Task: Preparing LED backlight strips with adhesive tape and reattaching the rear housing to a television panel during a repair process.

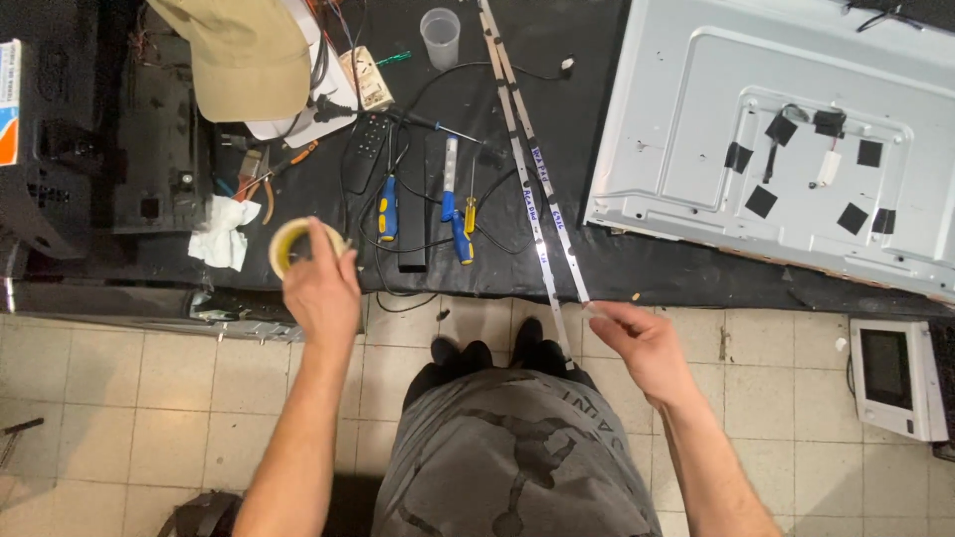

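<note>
My left hand (320,288) grips a pale yellow roll of tape (288,244) near the bench's front edge. My right hand (637,338) pinches a short clear piece of tape (597,311) at the near end of two long thin light strips (537,199). The strips run from the bench's far side and overhang its front edge. Both hands are over the tiled floor, just in front of the black bench (657,268).
Blue-and-yellow screwdrivers (453,214), a black remote (370,137), cables, pliers (261,179), a white rag (224,231), a plastic cup (440,37) and a tan cap (244,55) lie on the bench. A large grey metal panel (696,119) fills the right. A small white device (890,373) sits on the floor.
</note>
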